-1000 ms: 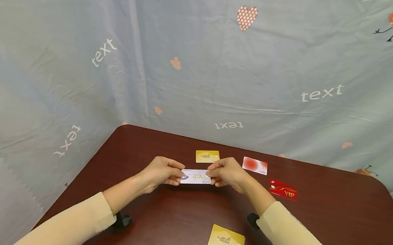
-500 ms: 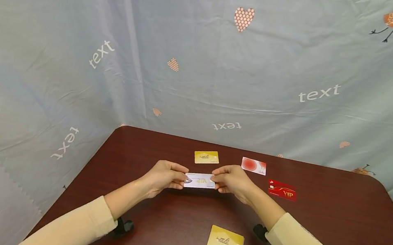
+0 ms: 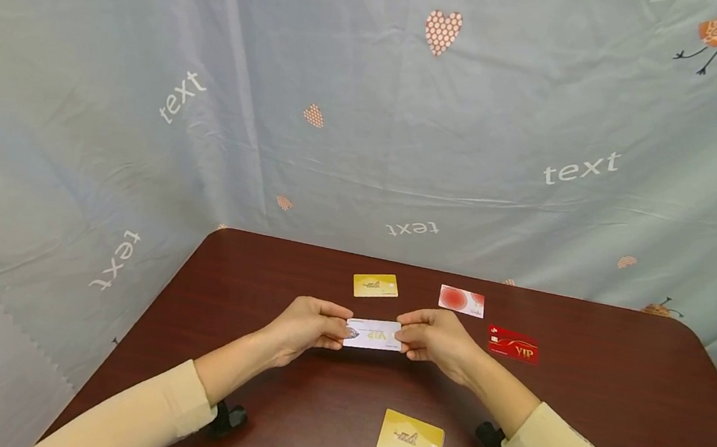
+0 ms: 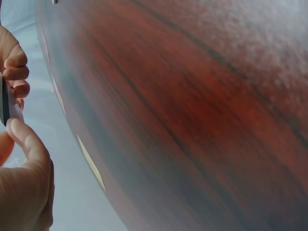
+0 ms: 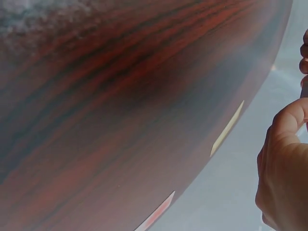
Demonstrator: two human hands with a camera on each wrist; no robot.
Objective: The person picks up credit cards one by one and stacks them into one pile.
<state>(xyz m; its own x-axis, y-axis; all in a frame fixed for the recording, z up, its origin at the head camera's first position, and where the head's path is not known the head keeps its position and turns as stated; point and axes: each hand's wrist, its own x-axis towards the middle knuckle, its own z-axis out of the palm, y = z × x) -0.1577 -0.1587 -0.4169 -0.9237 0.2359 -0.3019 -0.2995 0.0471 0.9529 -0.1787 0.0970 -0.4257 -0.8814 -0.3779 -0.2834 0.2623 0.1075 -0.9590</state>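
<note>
A white card (image 3: pixel 374 334) with gold VIP lettering is held up above the table in the head view. Its left end is pinched by my left hand (image 3: pixel 310 329), thumb in front and fingers curled behind. At the other end my right hand (image 3: pixel 438 343) pinches the card the same way. In the left wrist view the left hand (image 4: pixel 26 178) shows at the left edge, with the card (image 4: pixel 6 103) seen nearly edge-on. The right hand (image 5: pixel 288 159) appears at the right edge of the right wrist view, where little of the card shows.
On the dark wooden table (image 3: pixel 278 417) lie a yellow card (image 3: pixel 375 285) at the back, a white card with red circles (image 3: pixel 461 301) and a red VIP card (image 3: pixel 513 344) to the right. Another yellow card (image 3: pixel 411 440) lies nearer. A patterned curtain (image 3: pixel 339 161) hangs behind.
Both hands have moved a little to the right and slightly nearer, carrying the white card between them. The cards on the table stay where they were.
</note>
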